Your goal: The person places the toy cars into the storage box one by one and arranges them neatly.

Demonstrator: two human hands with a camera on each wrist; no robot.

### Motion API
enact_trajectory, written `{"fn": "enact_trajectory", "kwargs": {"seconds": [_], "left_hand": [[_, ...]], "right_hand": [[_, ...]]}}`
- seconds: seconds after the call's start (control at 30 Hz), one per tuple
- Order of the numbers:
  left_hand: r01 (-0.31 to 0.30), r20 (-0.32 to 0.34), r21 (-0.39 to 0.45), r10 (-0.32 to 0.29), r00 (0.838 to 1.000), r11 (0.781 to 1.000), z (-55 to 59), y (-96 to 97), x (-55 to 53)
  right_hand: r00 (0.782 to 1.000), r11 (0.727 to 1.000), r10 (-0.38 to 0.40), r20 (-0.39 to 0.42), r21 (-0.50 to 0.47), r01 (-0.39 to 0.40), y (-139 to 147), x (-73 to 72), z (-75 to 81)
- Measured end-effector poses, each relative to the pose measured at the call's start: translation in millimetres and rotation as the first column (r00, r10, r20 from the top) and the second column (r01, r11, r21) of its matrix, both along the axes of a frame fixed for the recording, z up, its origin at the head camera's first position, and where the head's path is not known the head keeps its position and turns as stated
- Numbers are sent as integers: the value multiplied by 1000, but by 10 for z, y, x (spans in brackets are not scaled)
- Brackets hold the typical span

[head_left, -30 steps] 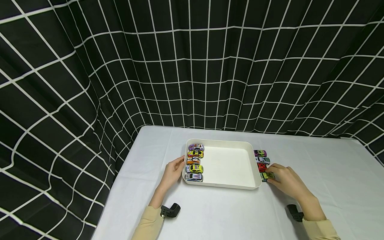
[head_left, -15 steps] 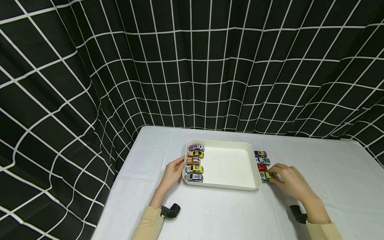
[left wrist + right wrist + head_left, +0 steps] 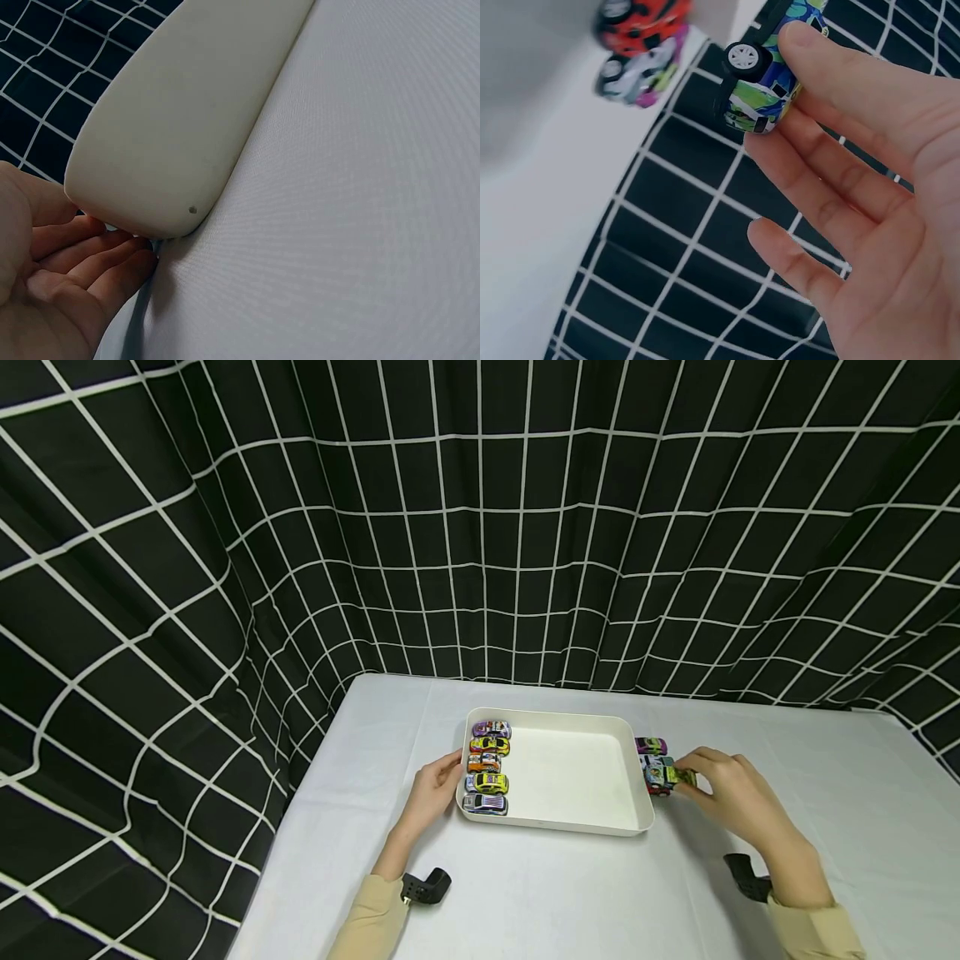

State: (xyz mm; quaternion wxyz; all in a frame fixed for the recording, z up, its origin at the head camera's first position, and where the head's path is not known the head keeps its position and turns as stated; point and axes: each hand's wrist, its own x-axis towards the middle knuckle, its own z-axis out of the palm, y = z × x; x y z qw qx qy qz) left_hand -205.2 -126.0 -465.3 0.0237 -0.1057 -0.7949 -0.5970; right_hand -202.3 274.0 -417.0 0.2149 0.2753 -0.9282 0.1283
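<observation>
My right hand (image 3: pixel 731 793) pinches a green and blue toy car (image 3: pixel 765 94) between thumb and fingers. It is raised over a row of toy cars at the tray's right side. Below it, a red toy car (image 3: pixel 658 792) is mostly hidden, and a white toy car (image 3: pixel 652 762) is partly covered. A purple and green toy car (image 3: pixel 651 745) lies at the far end of that row. My left hand (image 3: pixel 432 789) touches the outer left wall of the white tray (image 3: pixel 172 112) with its fingertips. Inside the tray, several toy cars (image 3: pixel 487 782) line the left wall.
A white cloth (image 3: pixel 540 893) covers the table. Beyond its far edge hangs a black curtain (image 3: pixel 525 568) with a white grid, which also runs along the left. The tray floor (image 3: pixel 570 772) shows bare right of its car row.
My right hand has drawn the green toy car out from the near end of the right row, then lifted it above the red car. The left hand and tray stay put.
</observation>
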Motion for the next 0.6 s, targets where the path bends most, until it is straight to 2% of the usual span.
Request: {"fn": "enact_trajectory", "kwargs": {"seconds": [0.03, 0.07, 0.33, 0.6], "left_hand": [[4, 0, 1, -4, 1000, 1000, 42, 4, 20], [5, -5, 4, -5, 1000, 1000, 28, 3, 13], [-14, -2, 17, 14, 1000, 1000, -298, -25, -146], [-20, 19, 24, 19, 1000, 1000, -338, -35, -163]], "right_hand": [[1000, 1000, 4, -1, 0, -4, -24, -17, 19], [1000, 1000, 6, 2, 4, -6, -51, -32, 42], [999, 998, 43, 15, 37, -44, -329, -180, 170], [991, 990, 130, 10, 57, -130, -593, -383, 251]]}}
